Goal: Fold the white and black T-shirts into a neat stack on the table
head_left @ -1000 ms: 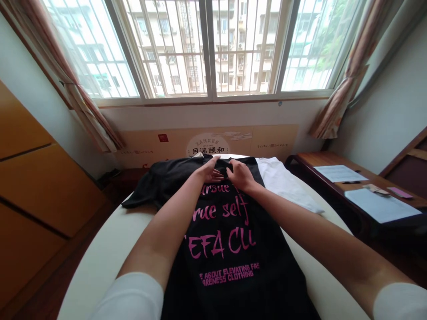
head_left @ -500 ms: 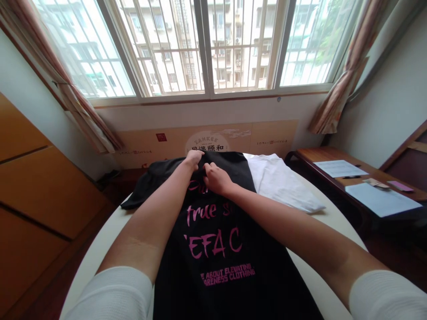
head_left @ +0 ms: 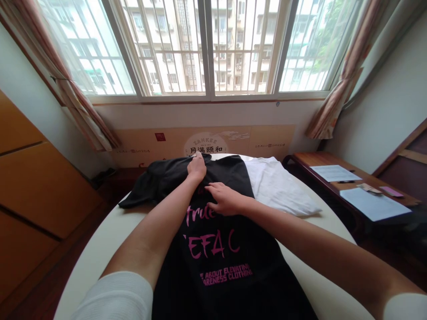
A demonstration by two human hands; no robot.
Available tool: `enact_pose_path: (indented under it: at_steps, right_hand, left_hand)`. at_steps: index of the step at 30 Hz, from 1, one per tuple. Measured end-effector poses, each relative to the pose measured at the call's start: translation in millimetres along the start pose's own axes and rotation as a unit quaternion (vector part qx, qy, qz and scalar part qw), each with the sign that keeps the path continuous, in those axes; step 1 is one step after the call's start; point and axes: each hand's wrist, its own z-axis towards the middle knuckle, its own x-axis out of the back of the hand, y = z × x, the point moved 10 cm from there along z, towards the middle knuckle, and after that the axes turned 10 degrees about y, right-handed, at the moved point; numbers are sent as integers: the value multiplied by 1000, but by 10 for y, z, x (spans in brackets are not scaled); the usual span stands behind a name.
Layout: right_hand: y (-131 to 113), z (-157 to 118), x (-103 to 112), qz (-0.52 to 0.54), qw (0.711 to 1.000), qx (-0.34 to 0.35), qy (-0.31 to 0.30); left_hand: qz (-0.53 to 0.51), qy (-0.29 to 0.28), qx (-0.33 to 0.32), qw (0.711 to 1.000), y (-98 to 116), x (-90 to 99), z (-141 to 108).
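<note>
Ahead of me, a wide barred window [head_left: 209, 53] lets in bright daylight, with a pale apartment building [head_left: 228, 58] outside. Patterned curtains [head_left: 80, 104] are tied back at either side. Below runs a beige panel [head_left: 140, 138] bearing Chinese characters, against a white wall [head_left: 393, 80]. Orange-brown cabinets [head_left: 40, 178] stand to my left over a dark reddish floor [head_left: 50, 278]; to my right, a low wooden table [head_left: 303, 162]. Before me is a white, round-edged bench [head_left: 90, 249].
</note>
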Motion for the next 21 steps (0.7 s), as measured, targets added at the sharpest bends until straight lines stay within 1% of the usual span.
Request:
enact_pose_path:
  at_steps: [2,3,4,5,6,7,8,9,11,13,14,15,16,18,20,21]
  right_hand:
    - [103,-224,159,15,1000,0,12]
    - [195,-331,212,17,1000,-11,12]
    - [303,-430,236,18,999,-26,4]
    - [411,-516,232,20,999,-42,-8]
    - [506,-586,208,22,998,-54,-23]
    - [580,-638,174,26,997,-61,-35]
    - [634,-673,137,30,996,-65,-44]
    - [671,-692,104,35,996,-68,-50]
    - [718,-700,57,42,994,-80,-55]
    - [737,-692,46,51,992,-97,-55]
    - [732,-685,52,58,992,-101,-55]
    - [723,-680,66,65,991,-103,-54]
    - [715,-677,86,74,990,-107,-54]
    - [709,-681,137,95,987,-117,-55]
    - [715,-694,203,121,983,-131,-52]
    - [723,-703,236,135,980,-138,-48]
  left_hand:
    - [32,45,-12,998,134,213,-121]
    - [37,62,-26,997,240,341,-226]
    - [35,64,-43,996,359,460,-372]
    - [19,42,-66,997,492,551,-564]
    - [-2,-11,-94,996,628,596,-814]
    - [-13,-89,-115,989,730,595,-1130]
    - [-23,-160,-147,976,827,607,-1500]
    - [-28,-217,-182,959,896,632,-1898]
    - [-22,-311,-227,923,883,625,-2696]
    - [-41,-402,-275,872,805,526,-3453]
    - [-47,-434,-288,852,740,460,-3752]
    - [-40,-451,-292,842,657,385,-3969]
    - [-38,-463,-289,837,588,319,-4123]
    - [-46,-478,-265,836,502,240,-4268]
    - [-93,-508,-223,827,507,263,-4292]
    - [-131,-532,-198,813,536,311,-4288]
